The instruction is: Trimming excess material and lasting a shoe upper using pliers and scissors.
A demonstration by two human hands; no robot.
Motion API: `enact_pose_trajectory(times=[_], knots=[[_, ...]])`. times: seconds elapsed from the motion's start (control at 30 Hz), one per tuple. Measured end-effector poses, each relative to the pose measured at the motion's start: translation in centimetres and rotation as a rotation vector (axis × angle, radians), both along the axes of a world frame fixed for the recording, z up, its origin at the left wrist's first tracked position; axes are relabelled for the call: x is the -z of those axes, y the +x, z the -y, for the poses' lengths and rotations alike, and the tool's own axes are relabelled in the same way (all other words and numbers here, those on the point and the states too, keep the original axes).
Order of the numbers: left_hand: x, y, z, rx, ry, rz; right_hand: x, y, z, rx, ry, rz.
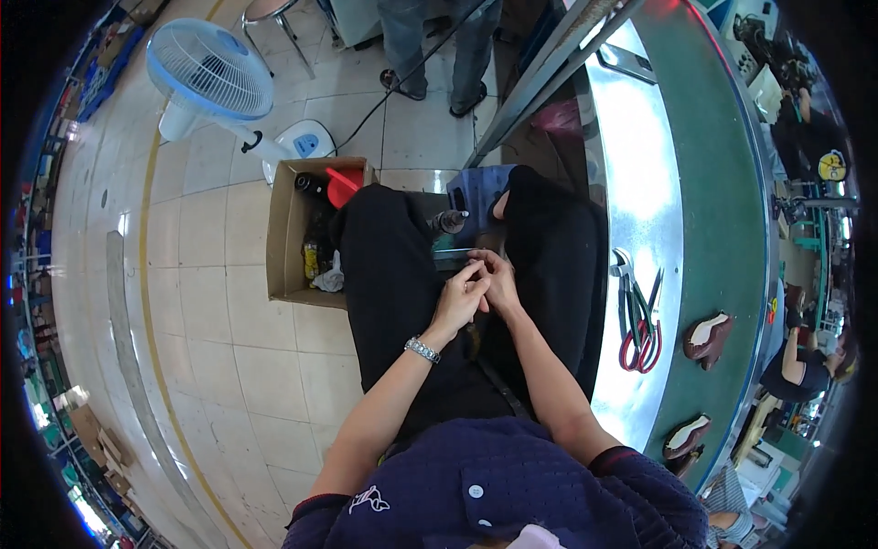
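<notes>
Above my lap, between my knees, both hands meet. My left hand (460,300), with a metal watch (422,349) on its wrist, is closed, its fingers pressed against my right hand; what they hold, if anything, is hidden. My right hand (498,282) is curled in a pinch. A thin, light metal strip (455,250) runs leftward from its fingertips, too small to name. Just beyond stands a metal spindle-like fitting (448,221). On the metal ledge at my right lie green-handled pincers (626,291) and red-handled scissors (647,339), apart from both hands.
A cardboard box (285,285) with a red plastic piece (344,186) and bottles stands by my left knee. Beyond it is a fan (212,73). Brown-and-white shoes (709,340) sit on a green belt (709,220) at right. A person's legs (402,41) are ahead, past a slanting metal post (530,91).
</notes>
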State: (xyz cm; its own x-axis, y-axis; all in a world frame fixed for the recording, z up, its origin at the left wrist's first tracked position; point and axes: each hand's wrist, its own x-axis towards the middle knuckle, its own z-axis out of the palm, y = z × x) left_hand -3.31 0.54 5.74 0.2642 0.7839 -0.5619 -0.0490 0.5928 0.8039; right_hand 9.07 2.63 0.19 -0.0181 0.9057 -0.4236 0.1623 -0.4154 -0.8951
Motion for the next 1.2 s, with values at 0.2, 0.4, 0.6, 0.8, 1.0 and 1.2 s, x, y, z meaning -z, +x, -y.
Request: enact_pose_trajectory(times=[0.2, 0.4, 0.6, 0.8, 1.0, 1.2], knots=[[-0.3, -0.1, -0.4, 0.008, 0.024, 0.017, 0.0, -0.6, -0.5, -0.013, -0.005, -0.038], [0.3, -0.2, -0.3, -0.019, 0.043, -0.014, 0.0, -1.5, -0.4, 0.055, -0.046, -0.04], [0.8, -0.2, -0.5, -0.044, 0.064, -0.032, -0.8, -2.0, -1.0, 0.078, -0.155, 0.009], [0.1, -0.1, -1.0, -0.121, 0.001, 0.066, 1.5, -2.7, -0.6, 0.157, 0.014, 0.032], [0.4, 1.9, -0.6, -0.088, 0.02, -0.005, 1.4, -0.8, 0.4, 0.149, 0.134, 0.028], [0.6, 0.3, -0.8, -0.18, 0.054, -0.027, -3.0, -1.9, 2.0, 0.162, 0.474, 0.306]])
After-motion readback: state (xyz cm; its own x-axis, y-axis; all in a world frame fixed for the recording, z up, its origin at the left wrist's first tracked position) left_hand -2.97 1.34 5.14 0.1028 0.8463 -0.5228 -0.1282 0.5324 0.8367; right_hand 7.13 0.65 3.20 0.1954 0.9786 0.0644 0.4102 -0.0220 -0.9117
